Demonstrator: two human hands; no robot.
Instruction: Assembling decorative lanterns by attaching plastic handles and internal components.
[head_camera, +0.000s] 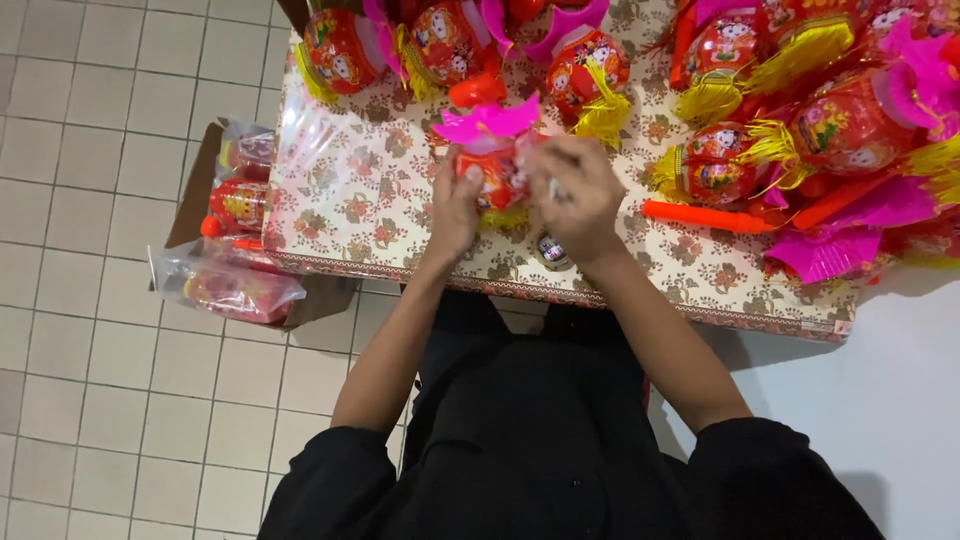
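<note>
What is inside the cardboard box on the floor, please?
The box holds red lanterns in clear bags, with orange handles showing. The table covers its right side, so anything there is hidden.

A floral-patterned tablecloth (360, 200) carries finished red paper lanterns (850, 125) with yellow tassels and an orange stick handle (705, 216). A cardboard box (195, 185) of plastic-bagged lanterns (225, 285) sits on the tiled floor (100, 400).

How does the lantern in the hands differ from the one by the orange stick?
The held lantern is gripped by the left hand and right hand, which partly hide it; the lantern by the orange stick lies free on the table, fully visible. The held one shows a pink top; the other shows a yellow tassel. Both are red.
</note>
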